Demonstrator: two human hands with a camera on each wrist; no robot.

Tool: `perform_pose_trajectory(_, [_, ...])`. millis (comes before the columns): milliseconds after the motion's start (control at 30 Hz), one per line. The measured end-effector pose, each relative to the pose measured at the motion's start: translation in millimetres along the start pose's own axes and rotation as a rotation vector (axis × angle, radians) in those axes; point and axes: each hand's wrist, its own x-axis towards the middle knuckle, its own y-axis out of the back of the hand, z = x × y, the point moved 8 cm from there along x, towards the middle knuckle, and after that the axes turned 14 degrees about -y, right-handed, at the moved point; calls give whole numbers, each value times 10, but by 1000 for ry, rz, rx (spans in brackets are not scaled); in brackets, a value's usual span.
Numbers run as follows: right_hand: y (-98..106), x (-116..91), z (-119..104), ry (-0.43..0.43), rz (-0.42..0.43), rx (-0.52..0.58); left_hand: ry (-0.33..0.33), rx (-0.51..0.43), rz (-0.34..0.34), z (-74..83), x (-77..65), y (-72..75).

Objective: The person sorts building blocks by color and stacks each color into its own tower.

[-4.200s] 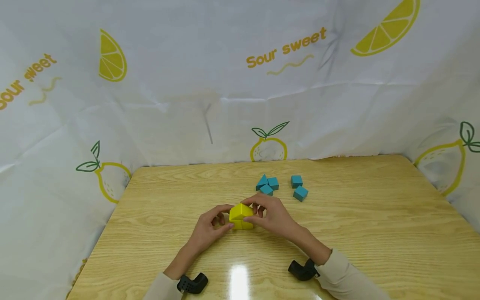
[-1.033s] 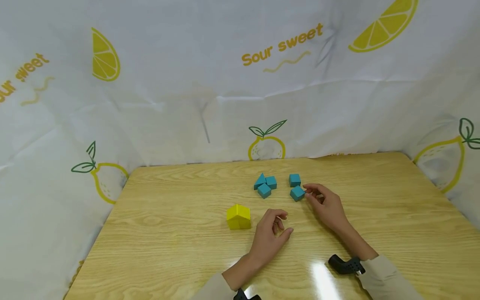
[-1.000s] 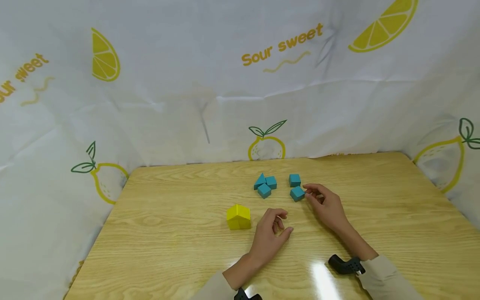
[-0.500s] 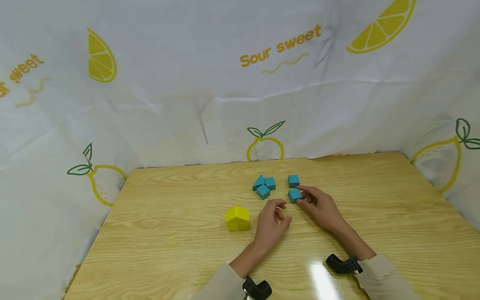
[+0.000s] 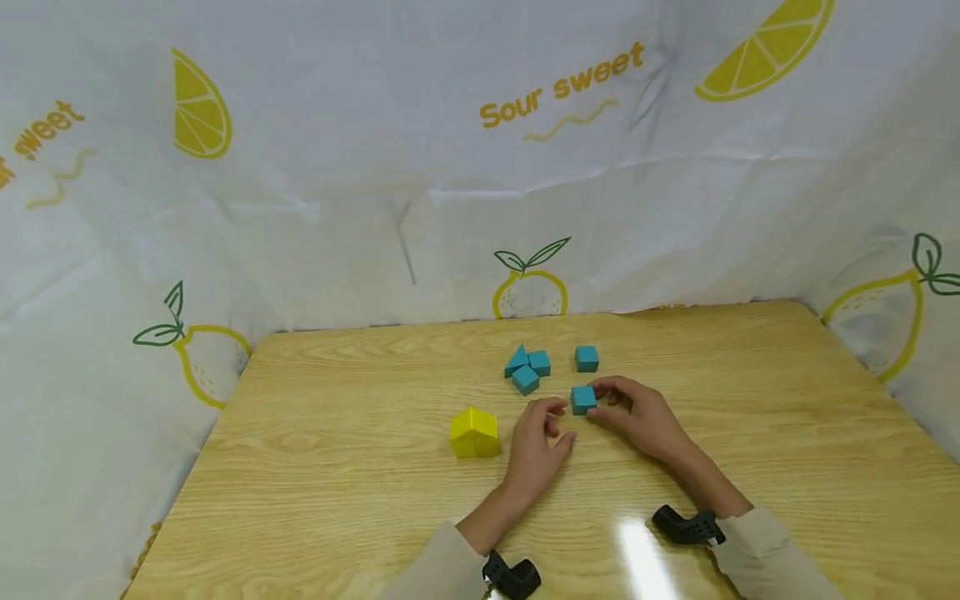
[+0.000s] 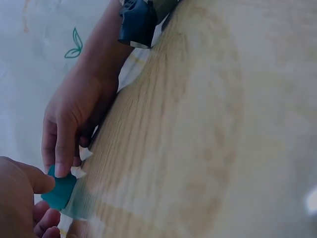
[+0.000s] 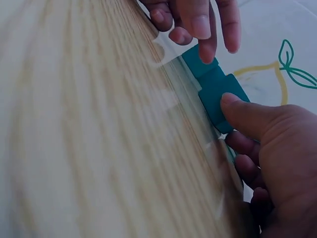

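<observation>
My right hand pinches a blue cube between thumb and fingers, low over the wooden table. In the right wrist view its thumb lies flat on a face of the blue cube. Just left of that cube is my left hand, its fingers loosely bent and holding nothing, with the fingertips pointing at the cube. Beside the left hand stands a house shape of yellow blocks, a triangular block sitting on two others.
Behind the hands lie a blue triangular block and two blue cubes close together. Another blue cube lies apart to their right. A white lemon-print cloth hangs beyond the wooden table's back edge.
Both hands have left the yellow blocks and moved right. My right hand has taken the near blue cube and drawn it slightly left and towards me, away from the cube behind it.
</observation>
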Motion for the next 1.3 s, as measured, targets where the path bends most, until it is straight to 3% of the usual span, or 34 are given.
perform_pose_trajectory(267, [-100,-92,-32,25,-107,40,92,-20,-29,33,-153,53])
perform_pose_trajectory(600, [-212,-227,-209,138,-154,63,70,35,-128,83,-305,119])
perform_pose_trajectory(833, [-261,-283,-299,168,-174,72,57,23,-118,86,-302,164])
perform_pose_trajectory(1067, [-152,-412,-648,199,-167,74,104,-38,-119,53,-280,187])
perform_pose_trajectory(1300, [-121,-428,-689,209,-176,80,105,-15,-113,39,-263,184])
